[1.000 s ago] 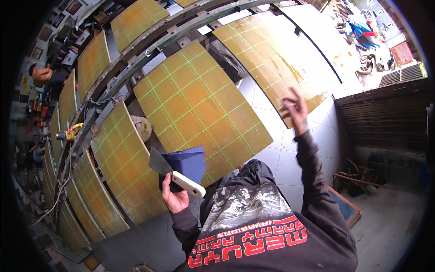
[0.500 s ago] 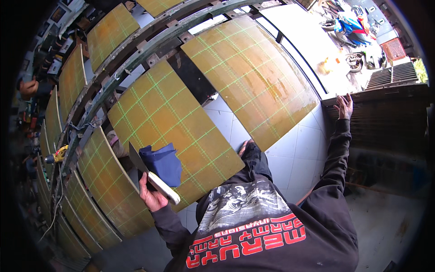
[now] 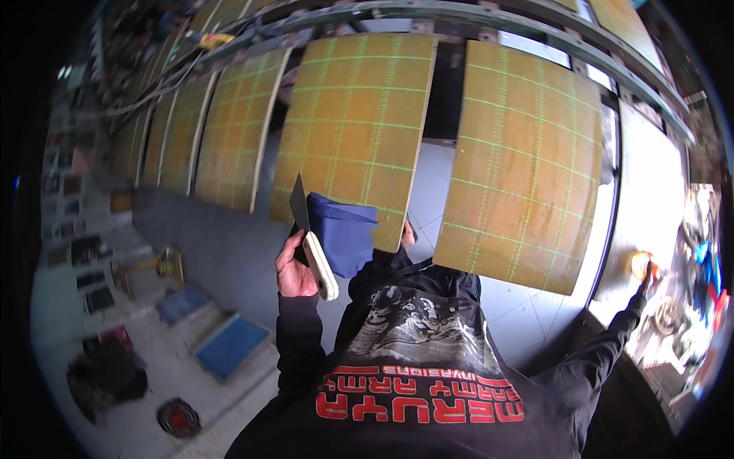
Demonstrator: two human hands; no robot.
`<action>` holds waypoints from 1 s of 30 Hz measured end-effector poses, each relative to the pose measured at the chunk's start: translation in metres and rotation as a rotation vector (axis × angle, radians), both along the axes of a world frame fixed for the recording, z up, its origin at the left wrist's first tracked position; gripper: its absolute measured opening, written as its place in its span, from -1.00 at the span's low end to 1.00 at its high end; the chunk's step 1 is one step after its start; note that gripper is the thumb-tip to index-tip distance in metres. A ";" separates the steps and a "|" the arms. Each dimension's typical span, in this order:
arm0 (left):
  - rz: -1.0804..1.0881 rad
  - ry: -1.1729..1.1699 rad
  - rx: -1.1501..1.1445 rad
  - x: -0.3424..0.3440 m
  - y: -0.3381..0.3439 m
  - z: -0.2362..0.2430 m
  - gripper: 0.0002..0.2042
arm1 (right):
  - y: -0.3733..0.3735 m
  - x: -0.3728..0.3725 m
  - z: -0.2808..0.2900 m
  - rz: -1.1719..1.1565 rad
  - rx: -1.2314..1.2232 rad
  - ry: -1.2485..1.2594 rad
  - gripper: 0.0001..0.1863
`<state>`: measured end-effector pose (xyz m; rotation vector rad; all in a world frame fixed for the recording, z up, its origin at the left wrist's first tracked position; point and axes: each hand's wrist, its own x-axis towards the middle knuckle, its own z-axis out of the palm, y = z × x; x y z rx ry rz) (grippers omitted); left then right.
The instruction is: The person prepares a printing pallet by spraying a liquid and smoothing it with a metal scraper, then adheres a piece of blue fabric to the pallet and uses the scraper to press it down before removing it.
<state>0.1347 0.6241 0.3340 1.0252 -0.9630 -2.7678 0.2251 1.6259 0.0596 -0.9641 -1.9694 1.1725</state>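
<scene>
My left hand (image 3: 294, 264) grips a flat-bladed tool (image 3: 319, 264) with a cream handle; its dark grey blade points up and away. Just right of this handle, a folded blue cloth (image 3: 345, 239) overlaps the near edge of a tan board (image 3: 359, 115) marked with green grid lines. Whether my left fingers hold the cloth too, I cannot tell. Out at the far right, my right hand (image 3: 648, 275) reaches over by a bright pale surface (image 3: 638, 191). Glare and blur hide its fingers. An orange patch shows beside or behind it.
A second gridded board (image 3: 527, 168) slopes to the right, and several more (image 3: 241, 115) line up leftward. A metal rail (image 3: 367, 11) runs behind them. Blue-faced frames (image 3: 232, 346) and a round black-and-red object (image 3: 179, 418) lie at lower left. A motorbike (image 3: 677, 306) stands far right.
My view has swung left, so the boards appear turned and the left-side frames show. My right arm now reaches lower and farther right in the view. The tool stays in my left hand.
</scene>
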 end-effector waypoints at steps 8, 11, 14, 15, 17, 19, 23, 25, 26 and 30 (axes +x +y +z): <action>0.337 -0.018 0.001 0.073 0.000 -0.004 -0.84 | -0.126 -0.153 0.061 0.094 0.404 -0.131 -0.53; 0.264 0.133 0.116 0.085 -0.005 -0.008 -0.83 | -0.219 -0.208 0.104 0.327 0.369 0.011 -0.52; 0.345 0.152 0.113 0.120 -0.014 -0.010 -0.81 | -0.362 -0.261 0.128 0.665 0.173 0.100 -0.49; 0.356 0.161 0.091 0.128 -0.020 -0.015 -0.80 | -0.415 -0.266 0.137 0.784 0.082 0.123 -0.48; 0.390 0.169 0.050 0.146 -0.030 -0.023 -0.79 | -0.526 -0.263 0.151 1.031 -0.122 0.139 -0.45; 0.426 0.123 -0.004 0.155 -0.035 -0.024 -0.78 | -0.637 -0.256 0.168 1.247 -0.299 0.147 -0.42; 0.537 0.182 -0.046 0.183 -0.090 -0.012 -0.74 | -0.843 -0.233 0.212 1.494 -0.632 0.227 -0.52; 0.586 0.096 -0.116 0.192 -0.096 -0.001 -0.70 | -0.901 -0.238 0.221 1.636 -0.462 0.130 -0.54; 0.597 0.078 -0.117 0.202 -0.106 0.000 -0.68 | -0.929 -0.238 0.217 1.673 -0.550 0.136 -0.53; 0.715 0.095 -0.167 0.220 -0.139 0.013 -0.64 | -1.021 -0.235 0.202 1.810 -0.417 0.118 -0.48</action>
